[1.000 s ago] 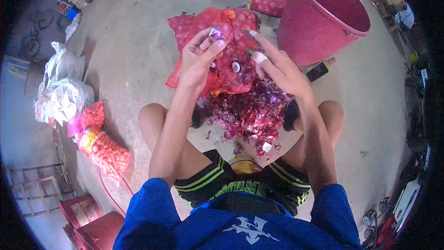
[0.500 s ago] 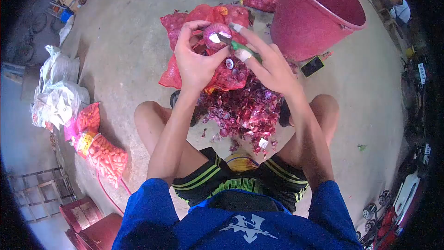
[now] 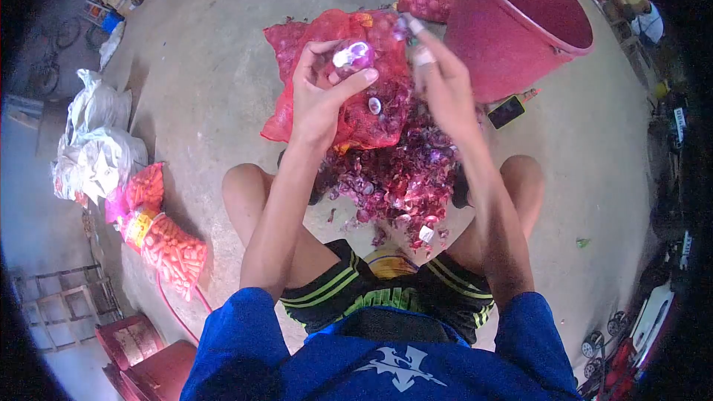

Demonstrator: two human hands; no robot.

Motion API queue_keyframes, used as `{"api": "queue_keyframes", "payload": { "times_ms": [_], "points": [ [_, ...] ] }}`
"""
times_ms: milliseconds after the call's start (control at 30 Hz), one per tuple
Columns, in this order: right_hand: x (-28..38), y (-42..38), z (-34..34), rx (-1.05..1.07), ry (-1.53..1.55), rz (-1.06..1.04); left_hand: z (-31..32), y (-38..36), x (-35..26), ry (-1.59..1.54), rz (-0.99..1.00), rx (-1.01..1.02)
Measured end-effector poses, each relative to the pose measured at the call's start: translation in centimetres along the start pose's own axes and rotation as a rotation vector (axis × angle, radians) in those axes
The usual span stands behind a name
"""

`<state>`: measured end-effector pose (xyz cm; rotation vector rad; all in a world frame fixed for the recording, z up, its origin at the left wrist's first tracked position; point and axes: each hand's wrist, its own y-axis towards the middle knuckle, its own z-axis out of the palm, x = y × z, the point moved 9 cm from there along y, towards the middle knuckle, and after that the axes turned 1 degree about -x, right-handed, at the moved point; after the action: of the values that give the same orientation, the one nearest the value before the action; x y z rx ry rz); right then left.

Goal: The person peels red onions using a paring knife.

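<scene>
My left hand (image 3: 319, 93) grips a red onion (image 3: 353, 59) with a pale cut patch on top, over the red mesh sacks (image 3: 286, 115). To its right, my right hand (image 3: 443, 74) is apart from the onion and blurred by motion; its fingertips are wrapped in white. A bit of purple peel (image 3: 402, 28) shows at those fingers, with something green, likely the knife handle, partly hidden between them. Below both hands, a heap of purple onion skins (image 3: 401, 178) lies on the floor between my legs.
A large pink tub (image 3: 497, 52) stands at the upper right, with a phone (image 3: 506, 112) beside its base. Another onion sack (image 3: 426, 0) lies behind. At left are white sacks (image 3: 104, 156) and a bag of carrots (image 3: 173, 250). Red chairs (image 3: 160, 371) are at the lower left.
My right hand has moved away from the onion, up and to the right, with the green tool. The onion in my left hand has turned, showing more of its peeled, pale surface.
</scene>
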<state>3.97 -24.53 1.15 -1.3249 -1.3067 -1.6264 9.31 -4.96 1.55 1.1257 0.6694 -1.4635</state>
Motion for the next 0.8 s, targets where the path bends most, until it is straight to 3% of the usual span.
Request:
{"api": "queue_keyframes", "payload": {
  "times_ms": [133,300,367,533,767,800],
  "points": [
    [0.0,0.4,0.0,0.178,-0.037,0.047,0.2,0.0,0.1,-0.157,-0.071,0.060],
    [1.1,-1.5,1.3,0.293,-0.128,0.131,-0.2,-0.2,-0.1,-0.044,-0.023,0.006],
    [3.7,-2.0,2.6,0.381,-0.185,-0.139,-0.4,-0.3,-0.6,0.018,0.019,-0.013],
    [4.6,-2.3,3.0,0.363,-0.282,-0.239,-0.3,-0.5,-1.5,0.263,0.139,-0.010],
    [3.3,-1.7,2.9,0.229,-0.328,-0.351,0.6,-0.4,-1.7,0.327,0.113,-0.026],
    [3.7,-1.7,2.6,0.178,-0.278,-0.397,0.6,-0.1,-0.6,0.162,0.060,0.000]
  ]
}}
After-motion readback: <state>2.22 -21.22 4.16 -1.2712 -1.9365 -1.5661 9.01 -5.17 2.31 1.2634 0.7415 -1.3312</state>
